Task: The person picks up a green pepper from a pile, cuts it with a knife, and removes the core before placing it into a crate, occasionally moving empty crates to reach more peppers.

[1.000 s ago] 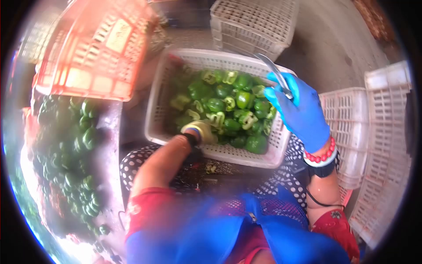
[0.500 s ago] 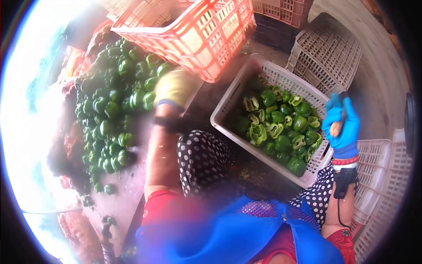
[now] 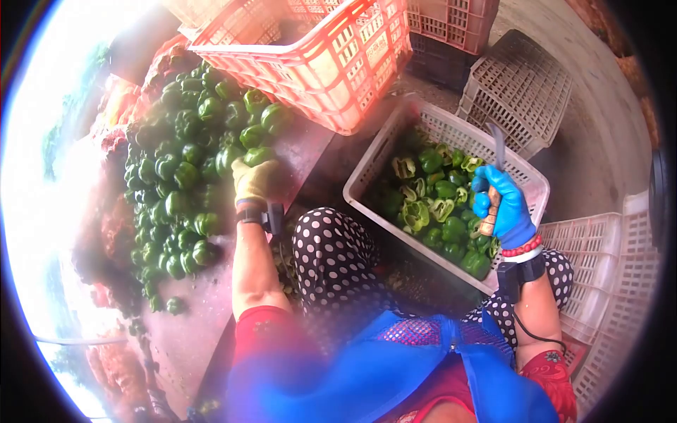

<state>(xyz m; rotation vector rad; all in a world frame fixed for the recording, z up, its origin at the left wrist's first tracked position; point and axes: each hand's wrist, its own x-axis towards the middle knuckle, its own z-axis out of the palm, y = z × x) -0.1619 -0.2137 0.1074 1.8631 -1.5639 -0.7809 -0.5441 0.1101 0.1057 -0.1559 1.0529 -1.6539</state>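
My left hand (image 3: 254,181), in a yellow glove, is at the near right edge of a heap of whole green bell peppers (image 3: 185,175). Its fingers close on one green bell pepper (image 3: 259,156), which they partly cover. A blue glove covers my right hand (image 3: 509,210), wrapped around the wooden handle of a curved knife (image 3: 490,215). The blade points up and away from me, over the crate's right side. Below and left of this hand, a white plastic crate (image 3: 416,240) holds cut and hollowed green pepper pieces (image 3: 441,209).
A large orange crate (image 3: 310,70) stands beyond the heap. Behind the white crate are an upturned grey crate (image 3: 518,88) and stacked dark crates (image 3: 451,28). More pale crates (image 3: 585,275) stand at my right. The peppers rest on a pale work surface (image 3: 190,324).
My left hand, blurred before, has moved slightly left and nearer, onto a pepper. My right hand has moved left and down over the crate's edge, and the knife blade now shows.
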